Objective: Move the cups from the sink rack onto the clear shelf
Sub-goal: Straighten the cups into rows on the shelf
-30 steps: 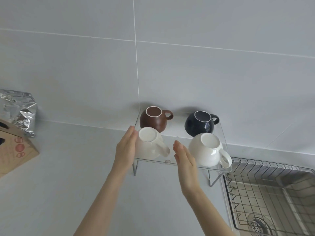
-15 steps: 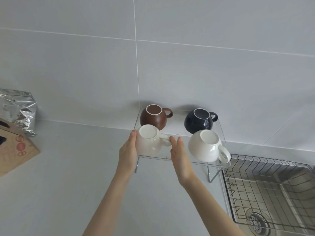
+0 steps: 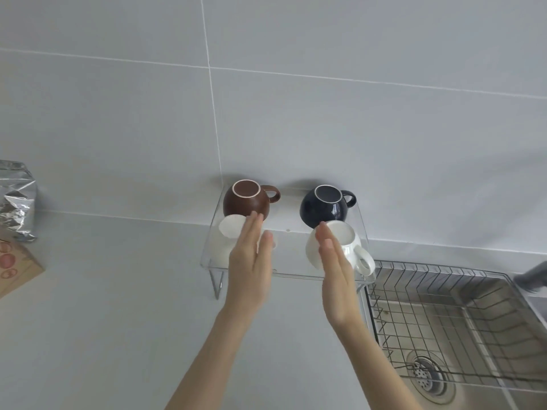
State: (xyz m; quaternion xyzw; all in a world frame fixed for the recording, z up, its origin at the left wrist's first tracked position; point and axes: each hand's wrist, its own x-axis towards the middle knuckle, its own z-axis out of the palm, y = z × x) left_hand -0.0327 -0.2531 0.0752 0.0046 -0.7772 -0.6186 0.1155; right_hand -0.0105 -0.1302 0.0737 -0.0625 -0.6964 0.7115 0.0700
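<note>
Four cups are sitting upside down on the clear shelf point(image 3: 363, 229), handles pointing right: brown cup point(image 3: 247, 202), navy cup point(image 3: 324, 210), two white cups point(image 3: 340, 247) in front. Your left hand point(image 3: 251, 261) and right hand point(image 3: 336, 267) are hovering flat, fingers extended, holding nothing, partly blocking the white cups. The sink rack point(image 3: 444, 315) is sitting right.

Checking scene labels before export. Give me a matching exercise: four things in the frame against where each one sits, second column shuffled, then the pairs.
Things:
1. brown cup
2. dark blue cup
3. white cup with its handle in view
4. foil bag

Places:
A. front right of the clear shelf, beside the right hand
B. far left on the counter, by the wall
C. back left of the shelf
D. back right of the shelf

Pairs: 1-C, 2-D, 3-A, 4-B
</note>
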